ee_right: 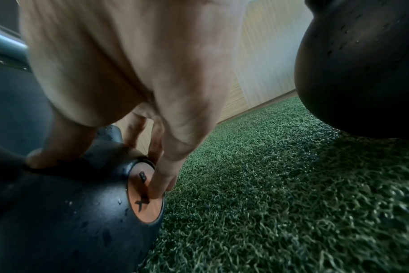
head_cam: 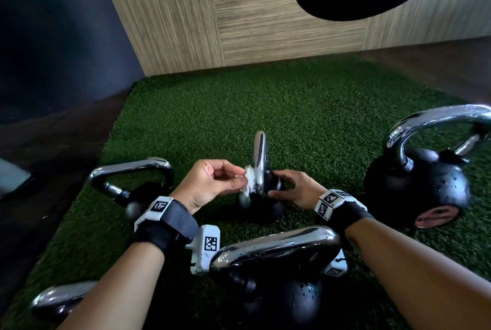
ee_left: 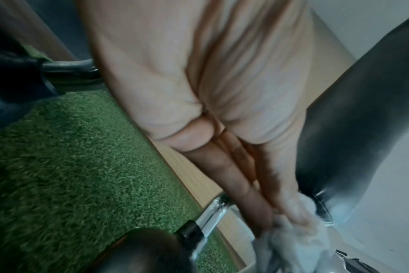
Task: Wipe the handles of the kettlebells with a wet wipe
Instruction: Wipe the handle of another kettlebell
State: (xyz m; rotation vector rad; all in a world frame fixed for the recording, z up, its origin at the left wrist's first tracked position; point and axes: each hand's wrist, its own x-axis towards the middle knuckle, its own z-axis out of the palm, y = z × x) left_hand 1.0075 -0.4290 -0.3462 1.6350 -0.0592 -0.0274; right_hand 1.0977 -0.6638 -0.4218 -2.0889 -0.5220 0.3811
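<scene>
- A kettlebell with a chrome handle (head_cam: 132,170) is seen at the left of the green turf mat (head_cam: 292,106), its black body partly hidden behind the left wrist
- The left hand (head_cam: 210,186) is held just left of the middle kettlebell (head_cam: 261,205), with a crumpled white wet wipe (head_cam: 249,179) pinched between thumb and curled fingers and pressed against the lower part of that kettlebell's upright chrome handle (head_cam: 259,154)
- The middle kettlebell's black body is steadied by the right hand (head_cam: 295,189), fingers spread over its top and one fingertip (ee_right: 156,192) laid on the orange disc (ee_right: 145,199) on its side
- A larger kettlebell (head_cam: 417,183) is shown well apart at the right, and another (head_cam: 276,276) stands nearest the camera, between the forearms
</scene>
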